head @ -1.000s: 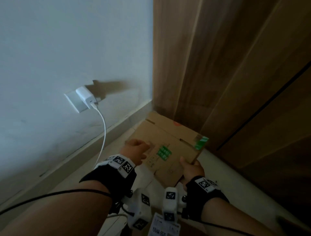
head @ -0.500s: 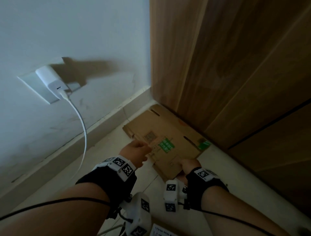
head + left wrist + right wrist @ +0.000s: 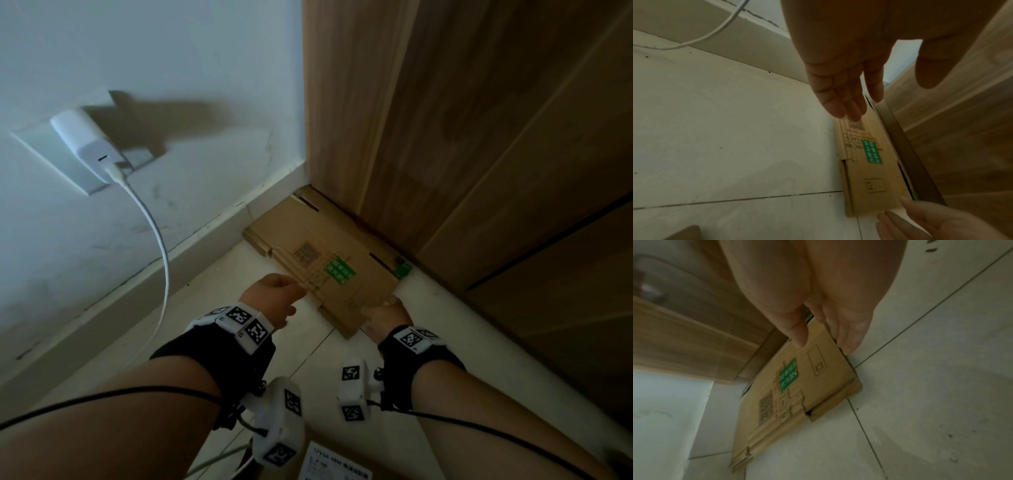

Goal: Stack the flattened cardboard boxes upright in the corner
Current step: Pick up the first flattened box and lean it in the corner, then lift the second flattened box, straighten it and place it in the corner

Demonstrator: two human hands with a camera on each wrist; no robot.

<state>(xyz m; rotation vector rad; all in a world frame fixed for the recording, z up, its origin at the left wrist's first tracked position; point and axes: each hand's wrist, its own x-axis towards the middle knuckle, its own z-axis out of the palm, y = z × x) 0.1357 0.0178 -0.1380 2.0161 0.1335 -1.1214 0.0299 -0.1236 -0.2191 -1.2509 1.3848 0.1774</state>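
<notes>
Left hand (image 3: pixel 274 294) hovers, fingers straight, over the flattened box (image 3: pixel 329 263), tucked in the floor's corner against the wooden panel (image 3: pixel 445 137). Right hand (image 3: pixel 385 313) pinches its near end (grip looks light); let go carelessly and it slides flat.

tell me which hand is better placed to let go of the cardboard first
Left. The left hand is open with straight fingers beside the flattened box, while the right hand pinches its near corner.

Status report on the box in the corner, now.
Left hand open, fingers straight, off the cardboard box. Right hand pinching its near end. Box leaning against the wooden panel. Nothing blocking.
</notes>
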